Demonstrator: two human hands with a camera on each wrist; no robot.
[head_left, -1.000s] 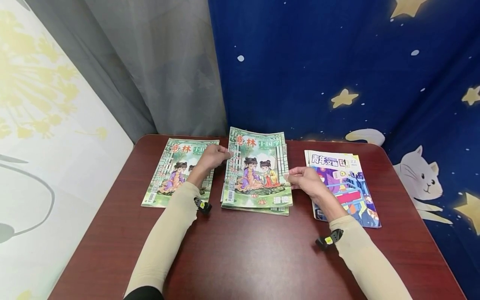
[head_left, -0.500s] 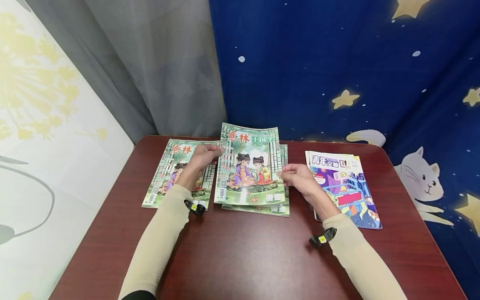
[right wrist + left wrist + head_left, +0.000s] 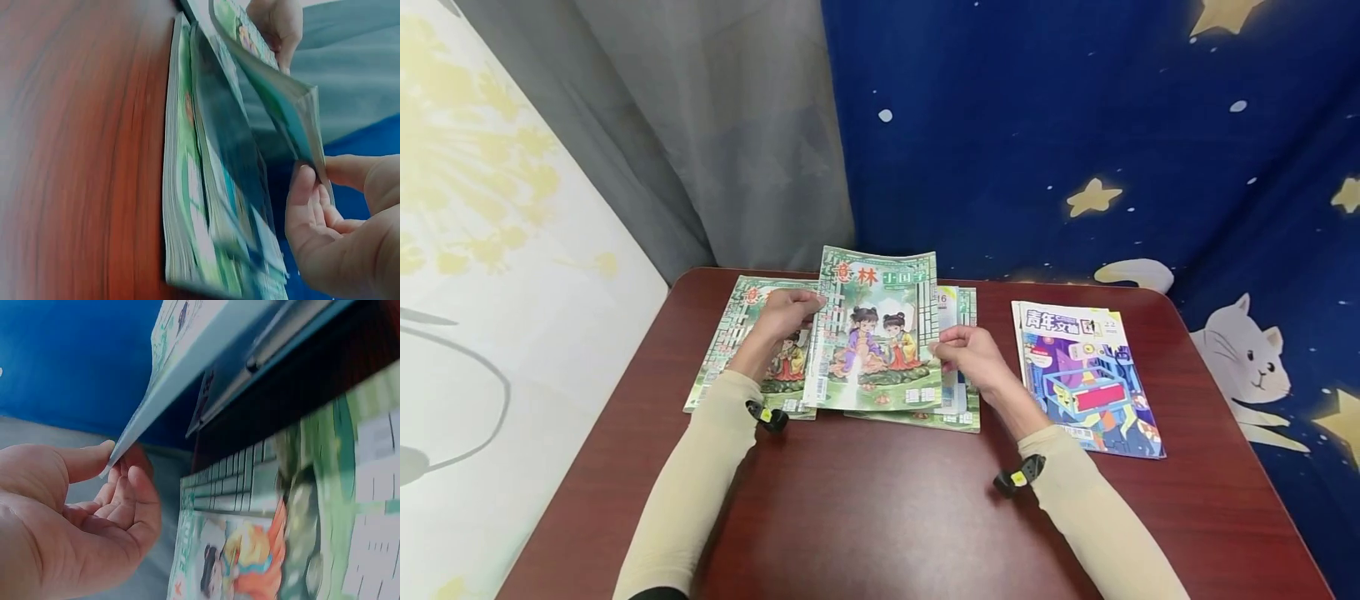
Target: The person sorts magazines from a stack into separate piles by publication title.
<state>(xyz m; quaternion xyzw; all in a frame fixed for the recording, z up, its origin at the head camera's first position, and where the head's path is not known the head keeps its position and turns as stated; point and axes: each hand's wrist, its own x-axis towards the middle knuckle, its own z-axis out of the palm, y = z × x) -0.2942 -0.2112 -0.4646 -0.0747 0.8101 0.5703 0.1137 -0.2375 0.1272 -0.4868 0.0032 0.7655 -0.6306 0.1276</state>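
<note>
Both hands hold a green-covered magazine [image 3: 880,333] with two cartoon children on its front, raised above the table. The left hand [image 3: 786,317] pinches its left edge between thumb and fingers; the left wrist view shows the thumb on top of that edge. At the opposite edge, the right hand [image 3: 973,358] pinches the pages, also seen in the right wrist view. Beneath lies a middle pile of magazines [image 3: 181,206], with a pale-covered magazine [image 3: 950,300] peeking out on top. Under the left hand is another magazine with the same green cover [image 3: 715,367], partly hidden by the hand and the held one.
A purple magazine stack [image 3: 1090,383] lies at the right of the dark red wooden table [image 3: 880,517]. Behind the table's back edge hang a grey curtain [image 3: 760,167] and a blue starry curtain [image 3: 1000,150]. A white patterned panel [image 3: 512,250] borders the left side.
Both hands have lifted the top green magazine off the middle pile and carried it left, toward the left-hand green magazine. The pale cover beneath has come into view.
</note>
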